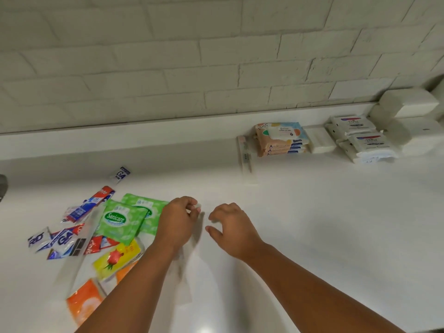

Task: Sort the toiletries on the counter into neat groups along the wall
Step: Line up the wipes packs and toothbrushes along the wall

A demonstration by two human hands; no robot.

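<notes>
My left hand [177, 224] hovers low over the white counter [312, 224], fingers curled on the top end of a long, blurred white packet [183, 280] that runs back under my wrist. My right hand [230, 229] is just to its right, fingers loosely curled and holding nothing. Left of my hands lies a loose pile: two green Sanicare wipe packs [120, 219], red and blue toothpaste sachets [96, 200], blue GA sachets [57, 241], a yellow packet with a strawberry [115, 258] and orange packets [84, 301].
Groups stand along the white brick wall at the right: slim wrapped sticks [245, 152], a stack of patterned wipe packs [281, 140], a white box [320, 140], Dove soap boxes [360, 138] and white tissue packs [408, 104]. One GA sachet [120, 174] lies apart from the pile.
</notes>
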